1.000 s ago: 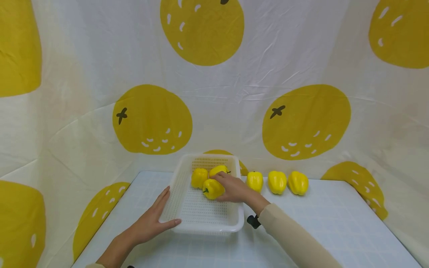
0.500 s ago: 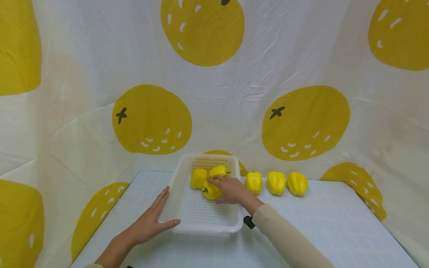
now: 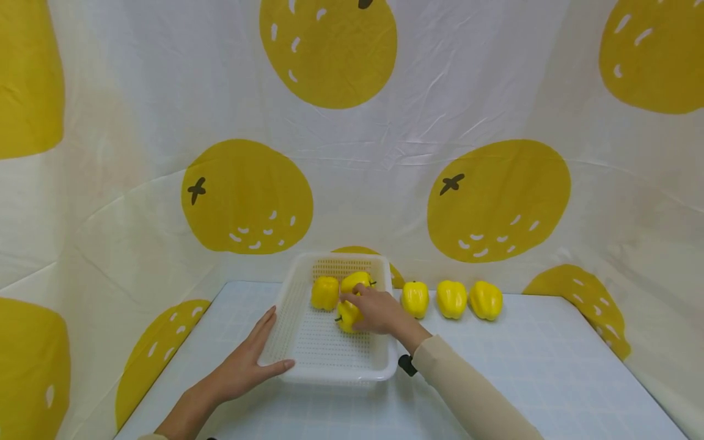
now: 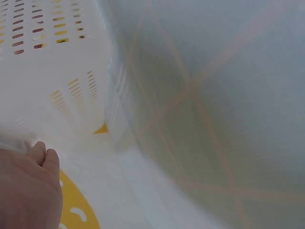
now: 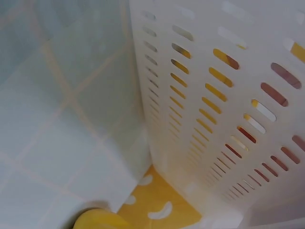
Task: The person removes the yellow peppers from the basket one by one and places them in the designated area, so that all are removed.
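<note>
A white perforated basket point(image 3: 335, 373) sits on the pale blue table. Inside it lie three yellow peppers: one at the back left point(image 3: 325, 293), one at the back point(image 3: 356, 281), and one in the middle point(image 3: 345, 316). My right hand point(image 3: 374, 310) reaches over the basket's right rim and grips the middle pepper, fingers curled over its top. My left hand point(image 3: 247, 363) rests flat against the basket's near-left corner, fingers along the left wall and thumb on the front rim. The left wrist view shows the basket wall point(image 4: 57, 71) close up, and the right wrist view shows its slotted side point(image 5: 228, 95).
Three more yellow peppers stand in a row on the table right of the basket point(image 3: 415, 299), point(image 3: 451, 299), point(image 3: 486, 300). A cloth backdrop with big yellow fruit prints point(image 3: 497, 198) surrounds the table. The table edge runs along the left and right.
My right hand has slid a little leftward over the middle pepper and now covers more of it. The left hand and the basket have stayed put.
</note>
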Motion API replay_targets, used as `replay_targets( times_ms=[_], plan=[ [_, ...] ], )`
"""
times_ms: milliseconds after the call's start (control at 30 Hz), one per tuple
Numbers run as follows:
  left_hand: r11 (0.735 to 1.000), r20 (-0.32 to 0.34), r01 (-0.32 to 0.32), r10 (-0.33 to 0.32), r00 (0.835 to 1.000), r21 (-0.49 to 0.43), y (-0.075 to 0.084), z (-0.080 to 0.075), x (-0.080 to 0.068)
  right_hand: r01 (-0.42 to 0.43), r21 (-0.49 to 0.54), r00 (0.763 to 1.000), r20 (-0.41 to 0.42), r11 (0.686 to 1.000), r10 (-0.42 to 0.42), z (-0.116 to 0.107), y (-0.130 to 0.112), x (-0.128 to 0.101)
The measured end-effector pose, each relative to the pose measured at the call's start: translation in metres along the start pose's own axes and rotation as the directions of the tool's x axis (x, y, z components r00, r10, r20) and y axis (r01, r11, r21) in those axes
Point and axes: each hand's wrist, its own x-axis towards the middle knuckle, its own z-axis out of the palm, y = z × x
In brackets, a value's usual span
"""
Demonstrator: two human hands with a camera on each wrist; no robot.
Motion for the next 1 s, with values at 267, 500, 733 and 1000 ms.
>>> replay_targets(
  times_ms=[267,500,733,1000],
  plan=[
    [1.0,-0.015,-0.021,0.021,1.0,0.0,-0.001,0.001,0.0,-0.022,0.011,1.0,-0.003,1.0,0.022,0.001,0.0,-0.001],
    [1.0,-0.015,-0.023,0.023,1.0,-0.004,-0.003,0.002,0.0,-0.03,0.079,0.999,-0.02,0.996,0.032,0.001,0.004,-0.002],
    [1.0,-0.011,-0.019,0.019,1.0,0.0,-0.004,0.002,0.0,-0.032,0.189,0.998,-0.048,0.982,0.042,0.0,0.009,-0.003],
    [1.0,-0.014,-0.028,0.028,1.0,-0.003,-0.002,0.0,0.0,0.008,0.481,0.985,-0.157,0.877,0.077,0.0,0.016,-0.005]
  ],
)
